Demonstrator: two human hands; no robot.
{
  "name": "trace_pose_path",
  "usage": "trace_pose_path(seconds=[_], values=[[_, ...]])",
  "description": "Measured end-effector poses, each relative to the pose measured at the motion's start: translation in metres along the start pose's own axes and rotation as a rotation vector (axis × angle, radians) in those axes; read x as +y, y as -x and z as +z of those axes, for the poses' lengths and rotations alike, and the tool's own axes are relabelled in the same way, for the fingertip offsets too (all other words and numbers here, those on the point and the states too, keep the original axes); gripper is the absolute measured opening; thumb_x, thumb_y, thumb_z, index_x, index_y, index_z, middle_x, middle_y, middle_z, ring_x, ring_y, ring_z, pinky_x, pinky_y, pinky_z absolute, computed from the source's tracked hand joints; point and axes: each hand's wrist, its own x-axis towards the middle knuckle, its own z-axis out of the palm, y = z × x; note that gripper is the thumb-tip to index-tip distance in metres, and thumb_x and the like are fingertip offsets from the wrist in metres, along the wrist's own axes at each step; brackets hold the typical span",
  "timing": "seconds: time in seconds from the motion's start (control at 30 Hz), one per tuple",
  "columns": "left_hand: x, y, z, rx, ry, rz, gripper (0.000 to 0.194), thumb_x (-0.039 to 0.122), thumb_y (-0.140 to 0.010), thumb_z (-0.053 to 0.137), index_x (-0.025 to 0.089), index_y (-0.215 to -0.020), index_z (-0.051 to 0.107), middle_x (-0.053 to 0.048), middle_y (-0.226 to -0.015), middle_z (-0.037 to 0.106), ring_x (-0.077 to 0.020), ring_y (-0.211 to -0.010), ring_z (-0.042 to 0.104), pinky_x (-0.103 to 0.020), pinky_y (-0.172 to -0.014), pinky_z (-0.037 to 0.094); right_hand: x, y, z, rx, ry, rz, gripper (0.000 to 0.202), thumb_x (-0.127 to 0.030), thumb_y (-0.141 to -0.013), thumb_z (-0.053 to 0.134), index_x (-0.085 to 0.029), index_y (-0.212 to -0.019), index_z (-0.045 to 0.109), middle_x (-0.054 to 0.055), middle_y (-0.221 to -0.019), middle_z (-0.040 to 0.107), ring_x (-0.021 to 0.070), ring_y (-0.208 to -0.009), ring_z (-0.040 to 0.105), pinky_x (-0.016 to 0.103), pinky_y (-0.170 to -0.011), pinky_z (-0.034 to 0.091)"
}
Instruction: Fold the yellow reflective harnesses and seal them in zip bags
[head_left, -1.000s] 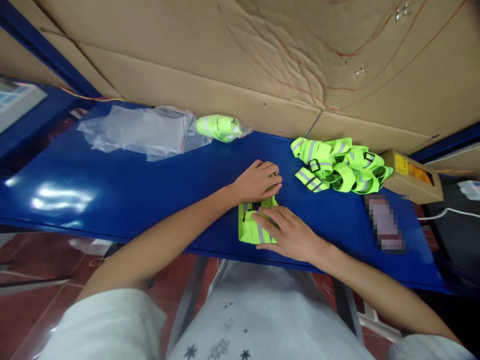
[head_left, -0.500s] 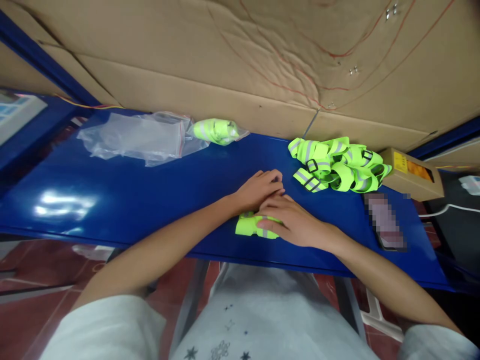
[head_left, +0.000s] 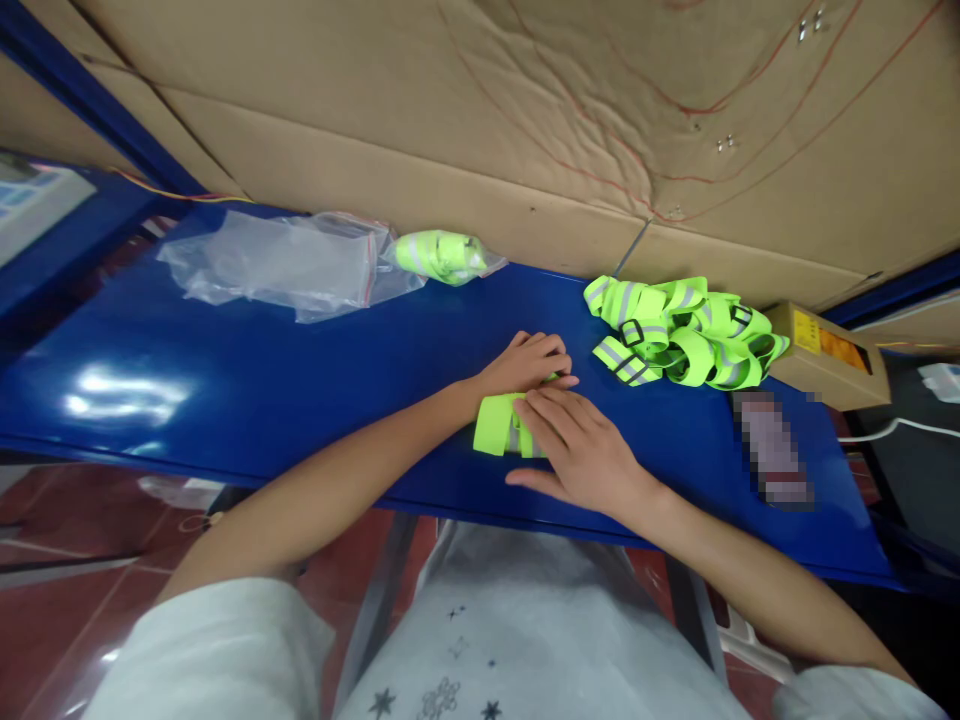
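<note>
Loosely curled hands (head_left: 523, 364) (head_left: 589, 448) touch neon strap (head_left: 495, 425).

Cardboard wall (head_left: 375, 110) behind blue table (head_left: 322, 380), brown box (head_left: 829, 368)

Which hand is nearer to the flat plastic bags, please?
Left. The left hand is to the right of the plastic bags; the right hand is farther right.

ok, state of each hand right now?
Left hand: curled at the folded neon-green strap; whether closed on it can't be told.
Right hand: open, over the strap.
</note>
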Motion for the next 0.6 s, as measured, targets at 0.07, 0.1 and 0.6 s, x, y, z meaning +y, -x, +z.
trace_pose_path(seconds=[0.07, 0.1, 0.6], values=[[0.001, 0.000, -0.003, 0.000, 0.083, -0.018, 0.040, 0.053, -0.105, 0.047, 0.019, -0.097, 0.068, -0.006, -0.109, 0.064, -0.0212, -0.099, 0.056, -0.037, -0.088, 0.032, -0.009, 0.007, 0.004, -0.026, 0.023, 0.035, 0.078, -0.064, -0.098, 0.053, 0.000, -0.143, 0.053, 0.027, -0.139, 0.062, 0.0392, -0.131, 0.055, 0.053, -0.111, 0.045], [0.001, 0.000, -0.004, -0.004, 0.134, -0.026, 0.041, 0.055, -0.103, 0.049, 0.019, -0.096, 0.068, -0.005, -0.104, 0.065, -0.0204, -0.097, 0.058, -0.036, -0.087, 0.032, -0.011, 0.009, 0.007, -0.043, 0.029, 0.043, 0.081, -0.066, -0.097, 0.053, 0.001, -0.143, 0.053, 0.027, -0.138, 0.062, 0.0393, -0.130, 0.056, 0.053, -0.111, 0.045], [0.004, 0.022, -0.074, -0.397, 0.534, -0.071, 0.057, 0.061, -0.105, 0.032, 0.019, -0.103, 0.072, -0.004, -0.102, 0.073, -0.0157, -0.089, 0.068, -0.024, -0.077, 0.050, 0.007, -0.009, -0.001, -0.087, -0.174, 0.141, 0.066, -0.072, -0.089, 0.062, -0.015, -0.119, 0.073, 0.017, -0.125, 0.068, 0.0348, -0.127, 0.052, 0.058, -0.118, 0.025]])
